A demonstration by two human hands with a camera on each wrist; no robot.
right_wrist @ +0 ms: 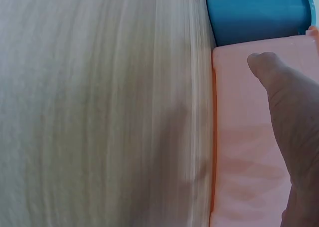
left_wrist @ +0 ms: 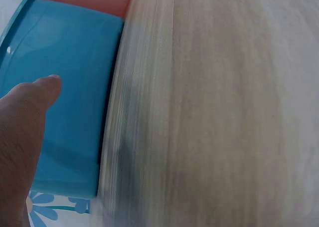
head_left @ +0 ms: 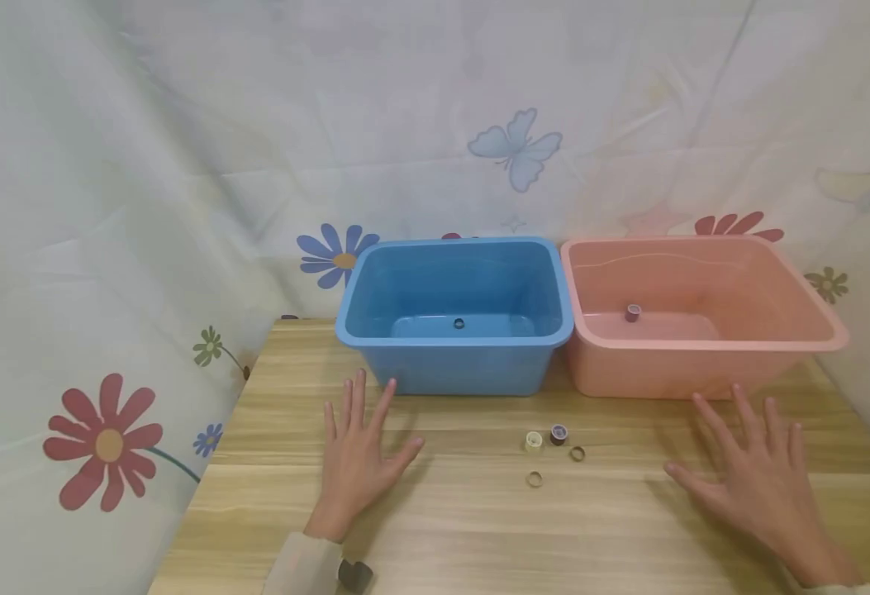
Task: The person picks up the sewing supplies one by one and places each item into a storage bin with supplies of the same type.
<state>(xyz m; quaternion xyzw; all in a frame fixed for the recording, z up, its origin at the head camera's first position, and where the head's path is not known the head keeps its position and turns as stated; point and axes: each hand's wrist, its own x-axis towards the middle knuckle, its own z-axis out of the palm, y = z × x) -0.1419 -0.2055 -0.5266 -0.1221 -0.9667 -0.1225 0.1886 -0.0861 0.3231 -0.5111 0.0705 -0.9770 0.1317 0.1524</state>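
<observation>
My left hand (head_left: 356, 463) is spread out in front of the blue bin (head_left: 457, 364), fingers straight and holding nothing. To the right, my right hand (head_left: 758, 479) is spread the same way before the pink bin (head_left: 658, 372). Between the hands lie a pale yellow spool-like cylinder (head_left: 534, 441), a dark one (head_left: 558, 434) and two thin rings, one dark bronze (head_left: 577, 453) and one gold-toned (head_left: 534, 479). A small dark ring (head_left: 459, 323) sits inside the blue bin, and a small purple-grey cylinder (head_left: 632, 312) inside the pink one. Each wrist view shows its hand's thumb in front of a bin wall.
Both bins stand side by side at the back of the wooden table (head_left: 464, 545), rims meeting. A cloth (head_left: 405, 107) printed with flowers and a butterfly hangs behind and to the sides. A small black object (head_left: 355, 576) lies by the left sleeve.
</observation>
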